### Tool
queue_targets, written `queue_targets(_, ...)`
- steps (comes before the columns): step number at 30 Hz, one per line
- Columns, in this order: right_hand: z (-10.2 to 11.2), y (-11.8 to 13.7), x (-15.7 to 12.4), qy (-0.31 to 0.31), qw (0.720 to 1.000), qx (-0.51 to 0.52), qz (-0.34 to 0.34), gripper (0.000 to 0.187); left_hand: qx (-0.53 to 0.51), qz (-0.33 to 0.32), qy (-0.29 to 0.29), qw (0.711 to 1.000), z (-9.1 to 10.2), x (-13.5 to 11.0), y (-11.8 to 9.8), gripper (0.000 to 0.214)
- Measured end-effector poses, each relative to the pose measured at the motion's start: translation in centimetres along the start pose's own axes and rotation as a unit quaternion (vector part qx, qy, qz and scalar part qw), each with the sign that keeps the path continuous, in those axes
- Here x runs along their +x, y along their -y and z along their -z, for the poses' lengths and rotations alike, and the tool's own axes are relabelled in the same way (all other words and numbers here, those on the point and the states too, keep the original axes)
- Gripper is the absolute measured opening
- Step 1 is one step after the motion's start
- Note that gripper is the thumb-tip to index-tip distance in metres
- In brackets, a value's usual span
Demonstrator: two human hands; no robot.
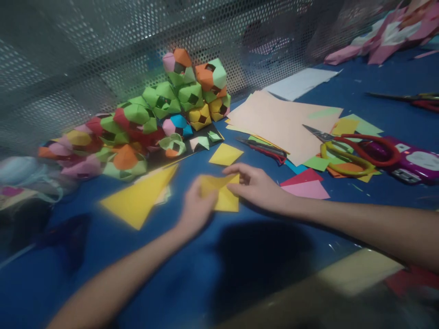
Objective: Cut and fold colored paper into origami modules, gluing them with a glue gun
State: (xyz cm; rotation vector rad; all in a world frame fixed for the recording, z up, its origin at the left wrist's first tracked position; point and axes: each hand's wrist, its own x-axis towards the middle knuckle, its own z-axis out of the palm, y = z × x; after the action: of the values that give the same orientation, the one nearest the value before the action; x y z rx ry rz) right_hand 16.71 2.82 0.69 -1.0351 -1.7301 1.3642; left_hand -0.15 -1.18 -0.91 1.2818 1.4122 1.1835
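Observation:
Between my two hands is a small yellow sheet of paper (227,199) with fold creases, held just over the blue table. My left hand (198,203) pinches its left side, thumb on top. The right side is gripped by my right hand (254,185), fingers curled at the upper edge and thumb on the face. Beyond them lies another small yellow paper piece (226,154), flat on the table. A larger yellow paper triangle (139,201) rests to the left of my left hand, over a few pale slips.
Folded paper modules (161,100) are piled along a perforated metal panel (137,45). To the right are peach sheets (277,121), scissors with red and yellow handles (356,153), smaller scissors (264,148), a purple object (411,160) and coloured scraps. More scissors (411,98) lie at the far right.

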Motion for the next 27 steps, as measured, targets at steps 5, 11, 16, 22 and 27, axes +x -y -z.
queue_targets(5,0.0,0.3,0.0,-0.002,1.000,0.004,-0.009,0.032,0.011,-0.005,0.002,1.000,0.0,-0.1,-0.1,0.024)
queue_targets(11,-0.1,0.2,0.2,-0.011,0.999,0.048,-0.015,0.032,0.010,-0.005,-0.015,1.000,0.4,0.1,0.5,0.026)
queue_targets(16,-0.2,-0.6,0.6,-0.042,0.995,0.087,0.005,0.027,0.029,-0.001,-0.009,1.000,0.5,0.1,0.5,0.026)
queue_targets(22,-0.1,-0.5,0.3,-0.033,0.995,0.087,0.031,0.016,0.070,-0.023,0.022,0.997,0.0,-0.4,-0.5,0.024)
queue_targets(27,0.0,-0.1,-0.2,-0.018,0.998,0.039,0.053,0.011,0.085,-0.023,0.061,0.994,-0.1,-0.8,-0.8,0.028)
